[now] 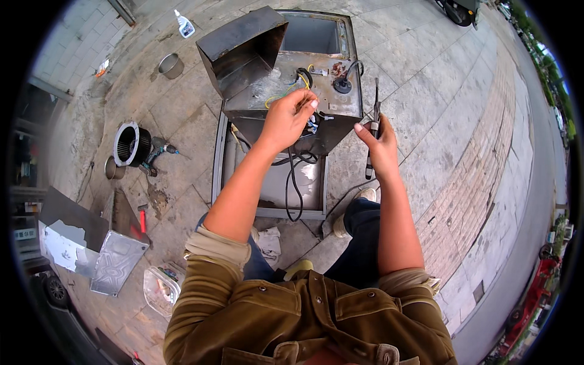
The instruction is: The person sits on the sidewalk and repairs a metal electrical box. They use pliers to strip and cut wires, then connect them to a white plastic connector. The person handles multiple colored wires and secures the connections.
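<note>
Left hand (pixel 286 118) is pinching a yellow wire (pixel 281 97) on top of the grimy metal housing (pixel 292 91) at 12 o'clock. Right hand (pixel 378 145) is clamped around dark pliers (pixel 373 131), just right of it. Blower wheel (pixel 131 144) lies at 9 o'clock.

Yellow wire (pixel 281 96); upright dark pliers (pixel 372 131)
</note>
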Motion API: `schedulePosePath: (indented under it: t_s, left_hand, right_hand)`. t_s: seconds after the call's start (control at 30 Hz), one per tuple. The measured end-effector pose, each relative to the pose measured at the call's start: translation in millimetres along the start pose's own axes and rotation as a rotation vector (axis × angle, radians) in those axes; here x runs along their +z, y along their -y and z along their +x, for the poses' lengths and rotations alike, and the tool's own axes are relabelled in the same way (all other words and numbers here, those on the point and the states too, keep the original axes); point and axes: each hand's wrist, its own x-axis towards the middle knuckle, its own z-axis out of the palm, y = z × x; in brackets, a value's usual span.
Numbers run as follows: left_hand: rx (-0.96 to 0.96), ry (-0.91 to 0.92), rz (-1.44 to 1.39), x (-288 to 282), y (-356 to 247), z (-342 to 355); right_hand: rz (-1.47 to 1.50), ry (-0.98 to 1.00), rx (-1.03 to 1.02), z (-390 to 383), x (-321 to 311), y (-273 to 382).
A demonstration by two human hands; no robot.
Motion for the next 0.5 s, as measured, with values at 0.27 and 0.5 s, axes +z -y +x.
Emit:
schedulePosePath:
  t_s: [0.27, 0.5]
  left_hand:
    - [0.157, -0.126, 0.053, -14, -1, -7]
    - [-0.076, -0.135, -0.298, -23, 6, -13]
  right_hand:
    - [-1.065, 0.037, -0.403, 65, 51, 46]
    - [-0.921, -0.078, -0.463, 52, 63, 39]
